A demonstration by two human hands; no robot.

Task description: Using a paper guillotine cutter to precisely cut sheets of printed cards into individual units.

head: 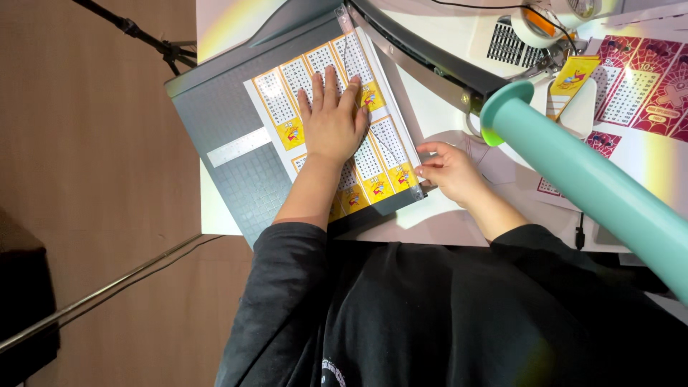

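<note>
Flat left hand (332,122) presses glossy yellow sheet (337,122) on gridded cutter (229,136); right hand (448,170) pinches its edge.

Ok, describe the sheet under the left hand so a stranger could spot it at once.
Start at the grey paper trimmer on the white table. On its gridded bed lies the printed sheet, pressed flat by the left hand. Its yellow panels with white number grids set it apart from the dark red sheets further right.

red printed sheets (648,89) and a tape roll (534,25) lie on the white table (444,107).
</note>
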